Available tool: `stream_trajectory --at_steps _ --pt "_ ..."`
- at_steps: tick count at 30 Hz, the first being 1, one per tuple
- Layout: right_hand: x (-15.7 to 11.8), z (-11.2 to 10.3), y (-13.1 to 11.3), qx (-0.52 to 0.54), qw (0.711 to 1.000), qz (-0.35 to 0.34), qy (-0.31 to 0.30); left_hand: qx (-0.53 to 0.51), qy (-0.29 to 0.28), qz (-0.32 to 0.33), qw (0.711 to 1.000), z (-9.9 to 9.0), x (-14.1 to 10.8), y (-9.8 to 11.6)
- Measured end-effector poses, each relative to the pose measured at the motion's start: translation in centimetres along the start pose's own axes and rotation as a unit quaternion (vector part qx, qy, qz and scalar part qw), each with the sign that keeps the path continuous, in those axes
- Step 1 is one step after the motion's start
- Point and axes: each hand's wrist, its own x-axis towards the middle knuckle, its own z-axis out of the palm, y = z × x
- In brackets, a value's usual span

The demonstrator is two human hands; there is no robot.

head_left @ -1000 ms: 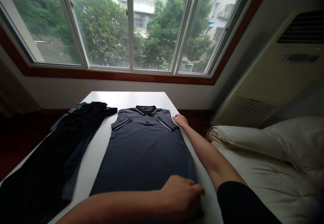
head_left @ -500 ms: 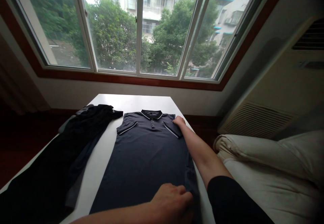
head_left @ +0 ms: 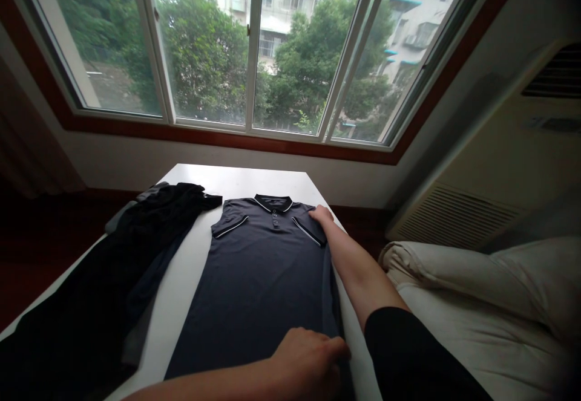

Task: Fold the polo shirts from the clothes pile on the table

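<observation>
A dark grey polo shirt lies front up on a white table. Its black collar has a white edge line, and both short sleeves are folded in over the chest. My right hand is closed on the shirt at the shoulder on the right side. Reaching across from the lower left, my left hand is curled at the shirt's right edge lower down, gripping the cloth. The fingertips of my left hand are hidden under it, and the hem lies out of view.
A heap of dark clothes covers the table's left side. To the right stands a cream padded seat, with a cream air conditioner behind it. A wide window lies beyond the table.
The shirt's right edge has shifted slightly inward near my left hand, and more white table shows beside it. My right hand stays at the shoulder. The view has tilted a little.
</observation>
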Motion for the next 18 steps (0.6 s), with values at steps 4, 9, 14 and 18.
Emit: stream_trajectory --at_steps 4,9,14,18 --pt "-0.2 0.7 -0.4 -0.003 1.0 0.012 -0.006 0.016 -0.017 0.004 1.0 2.0 0.5 -1.1" --pt "0.3 -0.1 -1.2 0.006 0.999 -0.011 -0.03 0.022 -0.007 0.019 1.0 2.4 0.7 -1.5" --pt "0.4 -1.4 -1.8 0.034 0.999 -0.04 -0.004 0.044 -0.006 0.078 0.996 2.3 0.7 -1.3" --pt "0.6 -2.8 -3.1 0.07 0.995 -0.072 0.023 0.054 -0.029 0.136 0.989 2.3 0.1 -1.5"
